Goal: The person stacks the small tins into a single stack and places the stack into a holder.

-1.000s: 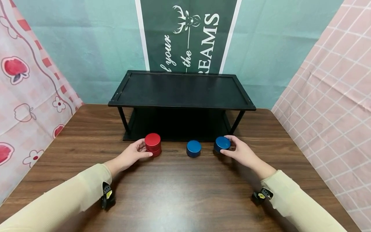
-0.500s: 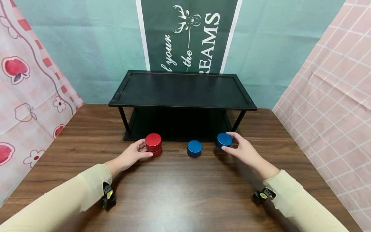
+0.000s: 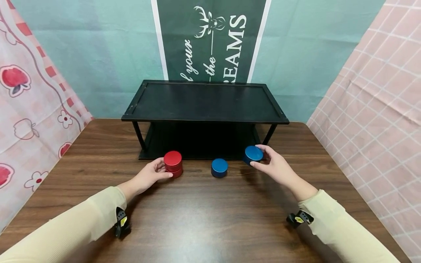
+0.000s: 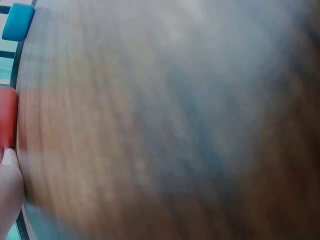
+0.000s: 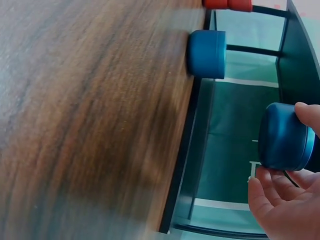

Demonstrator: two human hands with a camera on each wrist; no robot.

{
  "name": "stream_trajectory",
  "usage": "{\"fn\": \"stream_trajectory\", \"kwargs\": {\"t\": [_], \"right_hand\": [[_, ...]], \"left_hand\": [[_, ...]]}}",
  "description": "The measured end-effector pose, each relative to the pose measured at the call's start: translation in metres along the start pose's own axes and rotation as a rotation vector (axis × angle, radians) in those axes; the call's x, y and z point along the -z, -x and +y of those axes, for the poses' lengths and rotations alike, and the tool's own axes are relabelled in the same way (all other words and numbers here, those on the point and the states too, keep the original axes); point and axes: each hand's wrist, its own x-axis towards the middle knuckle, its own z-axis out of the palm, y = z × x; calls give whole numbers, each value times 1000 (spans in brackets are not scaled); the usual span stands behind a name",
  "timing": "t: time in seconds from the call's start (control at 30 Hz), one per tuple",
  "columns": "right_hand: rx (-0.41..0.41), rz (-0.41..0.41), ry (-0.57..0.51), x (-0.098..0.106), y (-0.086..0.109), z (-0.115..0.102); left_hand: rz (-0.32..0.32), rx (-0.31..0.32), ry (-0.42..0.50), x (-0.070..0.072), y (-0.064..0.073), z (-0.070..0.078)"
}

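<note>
A pale green cloth with a darker printed panel hung at the back, a fruit-patterned pink cloth on the left and a checked pink one on the right. Against the back stood a two-tier black rack on a brown wooden table, which shone near the front.

Along the rack's front edge were four round tins. Two red ones, the upper tin stacked on the lower tin, stood at the left, and the left hand gripped the stack from its outer side, thumb in front. The middle blue tin stood alone on the table, apart from the others. The right hand held the other blue tin between thumb and fingers, raised above the table by the rack's right front corner. Both arms wore cream sleeves, with a black strap at each wrist.
</note>
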Motion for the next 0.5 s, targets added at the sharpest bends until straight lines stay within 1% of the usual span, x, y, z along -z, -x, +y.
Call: {"fn": "stream_trajectory", "kwargs": {"t": [0.07,0.3,0.5], "right_hand": [[7,9,8,0,-3,9],[14,27,25,4,-4,1],[21,24,22,5,-5,-7]], "left_hand": [[1,-3,-3,0,0,0],[-5,-11,-5,-2,0,1],[-2,-17,2,-1,1,1]]}}
